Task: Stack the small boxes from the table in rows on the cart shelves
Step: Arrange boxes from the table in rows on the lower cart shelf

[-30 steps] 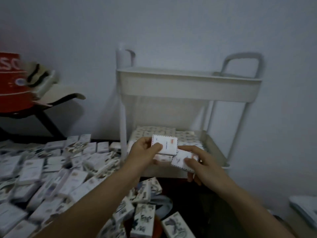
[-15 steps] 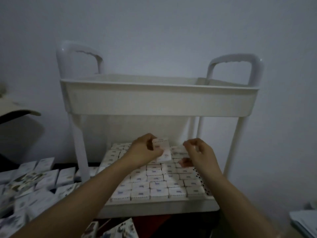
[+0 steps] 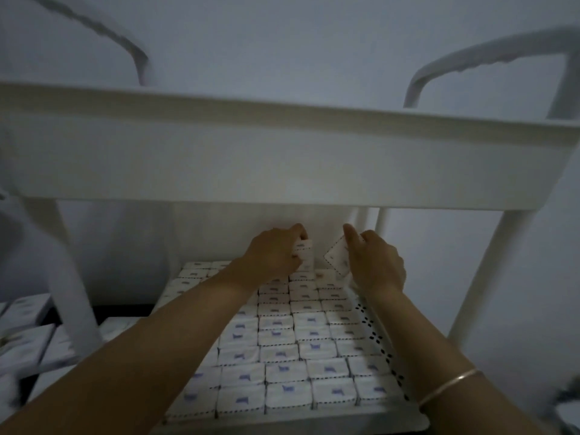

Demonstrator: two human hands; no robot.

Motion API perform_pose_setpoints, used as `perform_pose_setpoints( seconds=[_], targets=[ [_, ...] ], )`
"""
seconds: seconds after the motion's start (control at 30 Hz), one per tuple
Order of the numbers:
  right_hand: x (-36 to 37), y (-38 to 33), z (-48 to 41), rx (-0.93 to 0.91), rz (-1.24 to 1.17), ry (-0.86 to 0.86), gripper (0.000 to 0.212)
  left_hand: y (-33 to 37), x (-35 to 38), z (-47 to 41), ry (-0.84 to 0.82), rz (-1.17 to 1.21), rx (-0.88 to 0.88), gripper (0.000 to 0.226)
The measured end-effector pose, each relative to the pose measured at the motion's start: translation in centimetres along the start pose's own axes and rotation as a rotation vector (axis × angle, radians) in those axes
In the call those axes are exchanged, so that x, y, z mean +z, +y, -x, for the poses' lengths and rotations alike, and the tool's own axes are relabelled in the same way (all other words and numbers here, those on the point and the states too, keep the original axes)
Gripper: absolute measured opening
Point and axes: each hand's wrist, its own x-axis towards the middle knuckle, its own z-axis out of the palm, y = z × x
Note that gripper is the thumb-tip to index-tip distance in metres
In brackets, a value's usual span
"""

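Note:
Both my hands reach deep under the cart's top tray to the back of the lower shelf (image 3: 408,417). My left hand (image 3: 273,254) grips a small white box (image 3: 303,251), held upright just above the back row. In my right hand (image 3: 375,262) a second small white box (image 3: 337,257) is pinched and tilted, with its dashed edge showing. Rows of small white boxes (image 3: 282,350) with purple marks lie flat and cover nearly the whole shelf below my forearms.
The cart's white top tray (image 3: 282,158) hangs low over my hands, with handles at both ends. White cart legs (image 3: 73,296) stand left and right. More small boxes (image 3: 28,337) lie on the dark table at the lower left.
The view has closed in on the cart. Both hands, each with its box, moved from the shelf's front to its back row.

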Motion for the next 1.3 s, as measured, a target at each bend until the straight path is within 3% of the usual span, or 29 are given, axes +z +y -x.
perform_pose_setpoints(
  seconds=[0.17, 0.27, 0.4, 0.57, 0.77, 0.87, 1.0, 1.13, 1.3],
  targets=[
    [2.8, 1.3, -1.0, -0.045, -0.071, -0.275, 0.067, -1.1, 0.7, -0.3, 0.0, -0.052, 0.019, 0.048],
    [3.7, 2.0, -1.1, -0.053, -0.158, -0.332, 0.066, -1.0, 0.8, -0.7, 0.042, -0.106, 0.017, 0.05],
    [3.9, 2.5, -0.8, -0.133, -0.142, -0.267, 0.063, -0.6, 0.6, -1.0, 0.12, -0.145, 0.014, 0.045],
    [3.6, 2.7, -0.6, -0.082, -0.36, -0.167, 0.058, 0.0, 0.6, -1.1, 0.154, -0.096, 0.046, 0.043],
    [3.5, 2.7, -0.8, 0.02, -0.472, -0.168, 0.053, 0.2, 1.4, -1.0, -0.099, -0.049, 0.11, 0.049],
    [3.4, 2.8, -1.0, 0.024, -0.408, -0.067, 0.055, 0.0, 1.5, -0.9, -0.124, -0.037, 0.093, 0.053],
    [3.0, 2.8, -1.0, -0.171, -0.212, 0.103, 0.035, 0.1, 1.3, -1.0, -0.129, -0.045, 0.093, 0.052],
    [3.6, 2.8, -1.1, -0.27, -0.014, -0.118, 0.034, -0.1, 1.3, -1.2, -0.163, -0.098, 0.097, 0.047],
    [3.8, 2.8, -0.9, -0.219, -0.008, -0.417, 0.041, -1.0, 2.0, -1.0, -0.085, -0.285, 0.134, 0.04]
  ],
)
